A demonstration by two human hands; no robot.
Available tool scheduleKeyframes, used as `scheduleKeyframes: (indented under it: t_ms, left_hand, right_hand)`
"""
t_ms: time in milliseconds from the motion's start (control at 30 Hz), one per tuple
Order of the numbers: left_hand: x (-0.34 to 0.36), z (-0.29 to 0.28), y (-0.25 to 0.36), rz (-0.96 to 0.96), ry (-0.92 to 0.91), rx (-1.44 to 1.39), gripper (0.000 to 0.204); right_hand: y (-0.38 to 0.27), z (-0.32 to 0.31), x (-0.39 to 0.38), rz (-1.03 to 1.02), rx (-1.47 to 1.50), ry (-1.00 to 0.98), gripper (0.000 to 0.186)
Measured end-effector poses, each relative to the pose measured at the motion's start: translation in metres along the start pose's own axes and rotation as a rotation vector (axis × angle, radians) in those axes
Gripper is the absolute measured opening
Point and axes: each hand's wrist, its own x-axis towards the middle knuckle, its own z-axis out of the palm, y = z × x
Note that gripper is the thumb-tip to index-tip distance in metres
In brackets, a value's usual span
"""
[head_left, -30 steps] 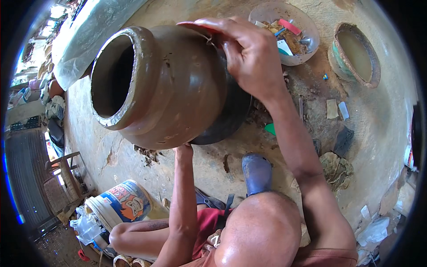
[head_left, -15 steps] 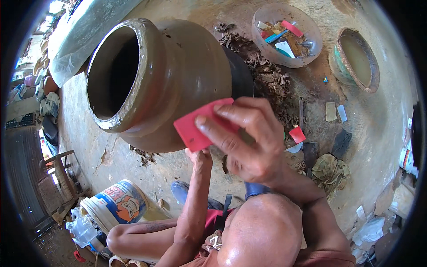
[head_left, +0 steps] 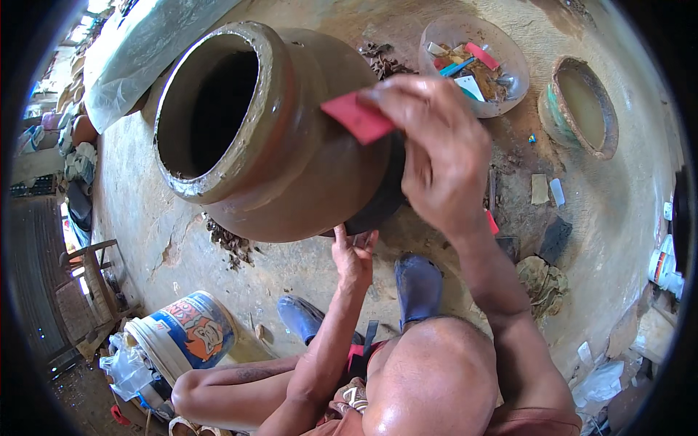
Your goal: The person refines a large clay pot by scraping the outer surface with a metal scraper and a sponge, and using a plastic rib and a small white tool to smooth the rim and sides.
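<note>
— What does the pot look like?

— One big brown clay jar (head_left: 291,145), wet and smooth, tipped on its side on the round concrete slab (head_left: 182,225), its thick ragged mouth facing left. It rests on a dark base.

— And the hands?

— The right hand (head_left: 436,156) pinches a red flat scraper (head_left: 358,116) laid against the jar's shoulder. The left hand (head_left: 353,254) touches the jar's underside, fingers loose, clasping nothing.

— How many containers?

— Three others. A clear bowl (head_left: 509,87) with coloured scrapers and small tools (too jumbled to count), a clay-smeared green bowl (head_left: 582,109) of murky water, and a white bucket (head_left: 182,338) below the slab, its contents hidden. Two blue shoes (head_left: 418,287) show near the person's knees.
</note>
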Motion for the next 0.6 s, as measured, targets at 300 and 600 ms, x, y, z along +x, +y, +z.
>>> scheduleKeyframes:
  t_ms: [300, 600]
  left_hand:
    - [-0.011, 0.012, 0.005, 0.060, -0.234, 0.063, 0.044]
    - [0.048, -0.015, 0.092, 0.233, 0.120, 0.046, 0.046]
  right_hand:
    - [-0.026, -0.007, -0.054, -0.013, 0.112, 0.094, 0.038]
    - [0.045, 0.023, 0.030, -0.005, 0.139, 0.073, 0.044]
